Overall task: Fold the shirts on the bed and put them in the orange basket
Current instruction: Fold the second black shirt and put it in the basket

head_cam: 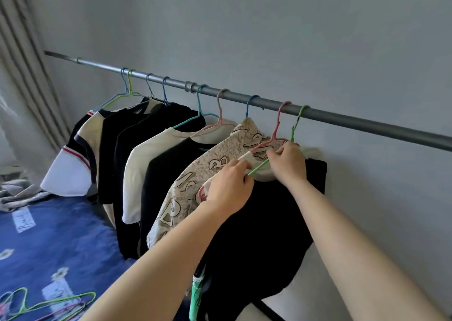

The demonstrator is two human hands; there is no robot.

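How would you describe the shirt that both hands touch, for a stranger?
Find the grey rail along the wall and follow it rightward. The last garment hanging is the black shirt on a green hanger; its neighbour is a beige lettered shirt.

black shirt point(256, 222) hem cut off below, rail point(367, 122) cut off right

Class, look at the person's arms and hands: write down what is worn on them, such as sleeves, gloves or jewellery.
Nothing worn shows. The left hand and the right hand show no gloves or rings, the wrists carry no watch or band, and no sleeve shows on either arm up to the picture's edge.
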